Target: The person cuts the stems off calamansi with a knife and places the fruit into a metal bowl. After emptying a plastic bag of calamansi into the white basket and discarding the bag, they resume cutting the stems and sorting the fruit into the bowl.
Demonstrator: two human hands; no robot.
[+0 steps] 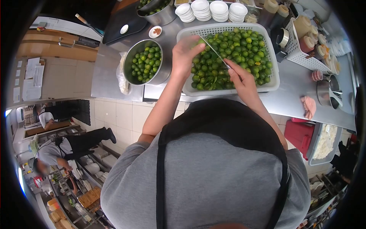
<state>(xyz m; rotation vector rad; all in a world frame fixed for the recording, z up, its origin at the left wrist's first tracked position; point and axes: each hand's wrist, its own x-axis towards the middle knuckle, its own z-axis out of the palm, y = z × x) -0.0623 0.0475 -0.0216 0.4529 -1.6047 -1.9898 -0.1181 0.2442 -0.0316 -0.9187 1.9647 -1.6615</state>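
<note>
My right hand (242, 78) is closed round the handle of a knife (215, 53), its thin blade slanting up and left over the limes. The blade's far end reaches my left hand (186, 53), which pinches a small green lime (202, 41) between thumb and fingers; those fingers are partly blurred. Below both hands, a white perforated plastic basket (275, 57) is filled with small green limes (244, 51), a few of them yellowish. Left of my left forearm, a steel pot (164, 65) holds more limes (145, 65).
Several stacks of white dishes (219, 9) stand behind the basket. A white caddy (303, 57) of sauce bottles is at right, near a pink cloth (309, 107). A plastic bag (122, 74) lies beside the pot. A co-worker (57, 150) stands at the shelves at left.
</note>
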